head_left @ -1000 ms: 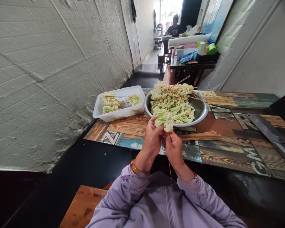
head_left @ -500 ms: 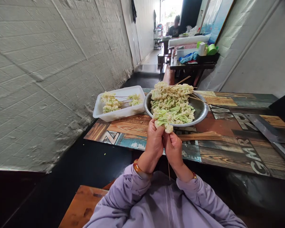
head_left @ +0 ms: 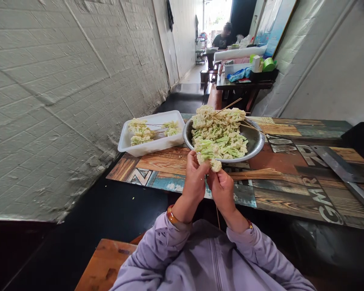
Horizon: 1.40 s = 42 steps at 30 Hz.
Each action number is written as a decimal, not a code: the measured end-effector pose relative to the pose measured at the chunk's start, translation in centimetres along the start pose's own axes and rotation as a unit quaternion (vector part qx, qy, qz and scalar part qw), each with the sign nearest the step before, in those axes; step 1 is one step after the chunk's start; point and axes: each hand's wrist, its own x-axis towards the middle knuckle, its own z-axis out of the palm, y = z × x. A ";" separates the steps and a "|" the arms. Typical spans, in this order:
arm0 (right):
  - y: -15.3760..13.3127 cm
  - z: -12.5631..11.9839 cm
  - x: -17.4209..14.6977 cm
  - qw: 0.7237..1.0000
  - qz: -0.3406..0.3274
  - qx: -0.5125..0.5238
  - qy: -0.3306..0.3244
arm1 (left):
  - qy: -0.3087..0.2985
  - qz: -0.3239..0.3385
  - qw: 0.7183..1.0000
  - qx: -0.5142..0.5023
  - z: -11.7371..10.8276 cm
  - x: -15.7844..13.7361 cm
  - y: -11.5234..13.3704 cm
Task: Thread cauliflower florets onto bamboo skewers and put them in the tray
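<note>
My left hand [head_left: 195, 176] is closed on cauliflower florets [head_left: 210, 159] just in front of the metal bowl's near rim. My right hand [head_left: 222, 188] is closed beside it, gripping a thin wooden skewer [head_left: 217, 218] whose lower end sticks out below toward my lap. The skewer's upper part is hidden by the florets and fingers. The metal bowl [head_left: 256, 147] holds loose cauliflower pieces [head_left: 227, 141], with several skewered bunches [head_left: 204, 116] lying across its far side. In the white tray [head_left: 157, 148] to the left lie more cauliflower skewers [head_left: 140, 130].
A bundle of bare skewers [head_left: 261, 174] lies on the patterned table [head_left: 279, 194] right of my hands. Farther right rests a cleaver [head_left: 336, 163]. A wooden stool [head_left: 104, 258] stands at lower left. Behind, a cluttered table [head_left: 245, 84] and a seated person [head_left: 223, 39] appear.
My hands stay together at nearly the same spot, the left one shifted slightly. The skewer's lower end has swung a little to the right.
</note>
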 end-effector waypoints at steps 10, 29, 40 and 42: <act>0.2 0.2 -0.3 0.999 -0.012 -0.044 -0.009 | 0.061 -0.003 0.998 0.014 0.2 1.0 0.6; -0.3 0.1 -0.4 0.997 -0.027 -0.064 -0.019 | 0.047 0.003 0.999 0.024 -0.4 1.8 1.2; 0.1 0.5 -1.4 0.996 -0.026 -0.085 0.003 | 0.060 -0.002 0.998 0.014 -0.2 1.2 0.5; 0.1 0.6 -1.5 0.996 -0.031 -0.085 0.009 | 0.064 -0.003 0.998 0.006 -0.2 1.1 0.4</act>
